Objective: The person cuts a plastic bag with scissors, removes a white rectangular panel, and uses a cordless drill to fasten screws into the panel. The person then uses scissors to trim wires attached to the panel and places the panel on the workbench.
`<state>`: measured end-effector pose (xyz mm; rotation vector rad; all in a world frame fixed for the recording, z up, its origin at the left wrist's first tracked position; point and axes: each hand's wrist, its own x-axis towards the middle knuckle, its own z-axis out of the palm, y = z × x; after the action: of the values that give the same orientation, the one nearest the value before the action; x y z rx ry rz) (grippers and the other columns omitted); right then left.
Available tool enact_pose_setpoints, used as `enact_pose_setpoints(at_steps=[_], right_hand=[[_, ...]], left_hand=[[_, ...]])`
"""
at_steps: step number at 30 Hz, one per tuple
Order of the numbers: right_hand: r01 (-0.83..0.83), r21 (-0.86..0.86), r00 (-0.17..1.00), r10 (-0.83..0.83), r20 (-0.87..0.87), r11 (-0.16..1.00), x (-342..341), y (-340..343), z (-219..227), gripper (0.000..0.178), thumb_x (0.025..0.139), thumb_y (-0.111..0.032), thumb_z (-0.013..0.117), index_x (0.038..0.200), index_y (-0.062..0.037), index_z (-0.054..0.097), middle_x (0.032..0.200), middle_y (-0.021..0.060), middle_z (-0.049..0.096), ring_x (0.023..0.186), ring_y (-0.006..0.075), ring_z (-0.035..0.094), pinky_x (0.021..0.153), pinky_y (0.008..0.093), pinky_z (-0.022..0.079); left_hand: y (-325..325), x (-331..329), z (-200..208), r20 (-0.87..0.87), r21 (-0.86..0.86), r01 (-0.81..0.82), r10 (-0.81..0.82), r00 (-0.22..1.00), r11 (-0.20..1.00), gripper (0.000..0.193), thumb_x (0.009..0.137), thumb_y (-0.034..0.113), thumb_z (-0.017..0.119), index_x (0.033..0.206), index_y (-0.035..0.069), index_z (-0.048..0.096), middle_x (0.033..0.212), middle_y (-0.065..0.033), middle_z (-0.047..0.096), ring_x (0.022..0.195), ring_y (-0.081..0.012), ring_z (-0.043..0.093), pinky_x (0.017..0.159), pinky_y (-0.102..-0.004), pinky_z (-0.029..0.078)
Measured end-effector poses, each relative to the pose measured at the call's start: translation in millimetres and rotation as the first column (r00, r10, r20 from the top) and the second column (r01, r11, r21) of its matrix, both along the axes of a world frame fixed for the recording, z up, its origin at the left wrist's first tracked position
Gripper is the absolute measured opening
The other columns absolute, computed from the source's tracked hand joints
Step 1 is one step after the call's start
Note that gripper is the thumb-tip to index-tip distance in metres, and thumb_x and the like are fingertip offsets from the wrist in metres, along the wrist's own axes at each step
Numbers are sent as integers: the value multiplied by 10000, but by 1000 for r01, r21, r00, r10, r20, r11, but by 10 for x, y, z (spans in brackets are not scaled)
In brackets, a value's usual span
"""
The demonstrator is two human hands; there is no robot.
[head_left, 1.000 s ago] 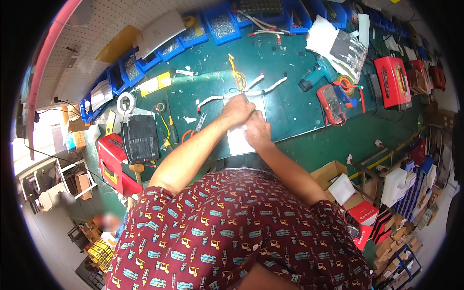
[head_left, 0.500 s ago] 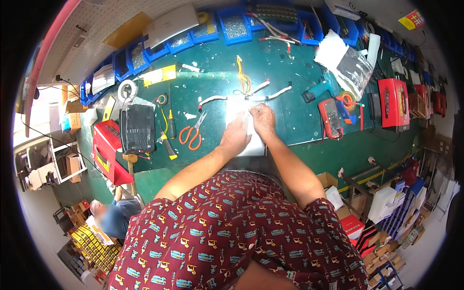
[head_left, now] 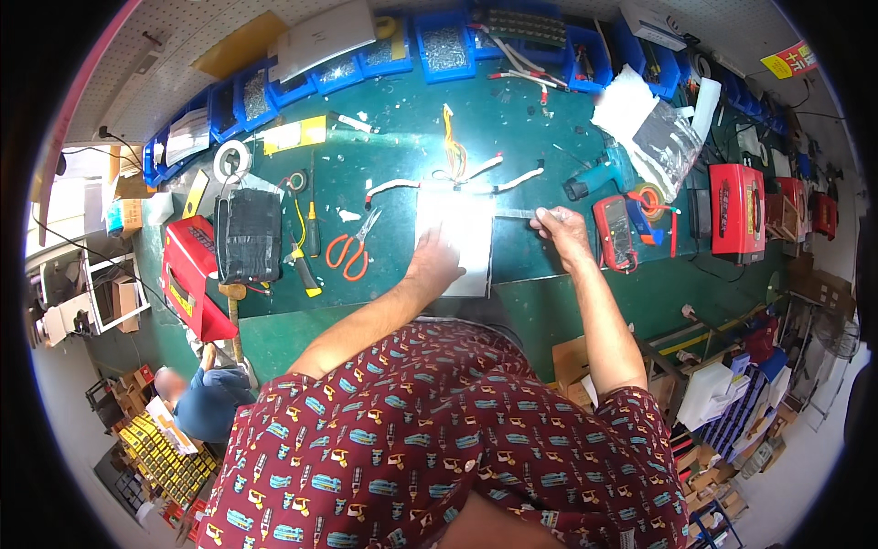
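A bright white rectangular block [head_left: 474, 256] lies on the green bench top before me, its surface partly washed out by glare. My left hand [head_left: 433, 265] rests on its left part, fingers stretched out and slightly blurred. To the right, my right hand [head_left: 564, 232] pinches the end of a thin translucent strip [head_left: 515, 214], which stretches taut from the block's right edge. Yellow-orange wires [head_left: 452, 146] and white cables with dark and red ends [head_left: 519, 179] come out at the block's far end.
Orange-handled scissors [head_left: 348, 256] lie left of the block, beside a black wrapped pack [head_left: 249, 236] and a red case [head_left: 189, 270]. Rightward are a red multimeter [head_left: 616, 234], a teal power drill [head_left: 599, 174] and another red case [head_left: 737, 213]. Blue parts bins [head_left: 445, 48] line the back.
My right hand has moved right, away from the block, drawing out the translucent strip. My left hand stays on the block. The whole view has shifted slightly.
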<state>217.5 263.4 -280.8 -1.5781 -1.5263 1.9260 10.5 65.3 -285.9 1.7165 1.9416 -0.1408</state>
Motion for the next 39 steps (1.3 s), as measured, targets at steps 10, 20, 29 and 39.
enact_pose_setpoints(at_steps=[10,20,29,39], right_hand=[[102,-27,973,-94,212,994,319,170,101,232,977,-241,687,887,-30,655,836,91,729,735,167,721,604,275,571],[571,-490,612,-739,-280,659,698,439,-213,251,1012,-167,590,1147,42,558,1065,179,668,1071,285,685,915,406,612],[192,-67,980,-194,-32,979,106,-880,-230,234,903,-98,731,1110,6,696,942,89,722,748,140,690,640,276,603],[60,251,970,-115,213,966,-309,-1279,-745,185,793,-34,684,965,24,718,882,75,750,802,129,686,775,290,555]], left_hand=[[-73,93,8,-14,-53,22,-23,1000,998,862,841,388,777,1462,-64,386,1605,-328,210,1485,-446,275,1204,-502,280],[-292,-338,-474,332,293,-250,147,932,923,541,814,158,701,1296,-50,570,1489,-311,415,1372,-434,429,1158,-448,363],[-609,-360,-559,570,112,-744,571,591,659,554,790,138,670,1302,-60,597,1169,-262,639,1019,-330,674,925,-396,546],[-577,-475,-752,611,-92,-760,639,467,643,488,809,119,682,1246,-81,601,1138,-241,693,1018,-301,707,925,-370,561]])
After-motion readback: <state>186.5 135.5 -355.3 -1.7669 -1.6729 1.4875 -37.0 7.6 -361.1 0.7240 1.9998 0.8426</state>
